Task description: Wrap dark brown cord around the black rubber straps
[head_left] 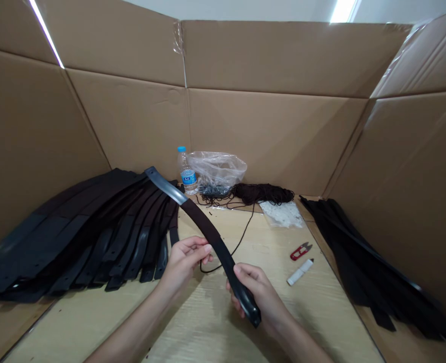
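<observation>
A long curved black strip is held up at a slant over the table, its middle wrapped in dark brown cord and its two ends smooth and shiny. My right hand is closed round its lower part. At the strip's left side my left hand has thumb and fingers pinched together beside the wrapped part, on the dark cord. This cord runs in a loop behind the strip and up to a dark tangled bundle at the back.
Many black strips are piled left, others right. Red snips and a white tube lie on the table. A bottle, clear bag and white packet sit behind, before cardboard walls.
</observation>
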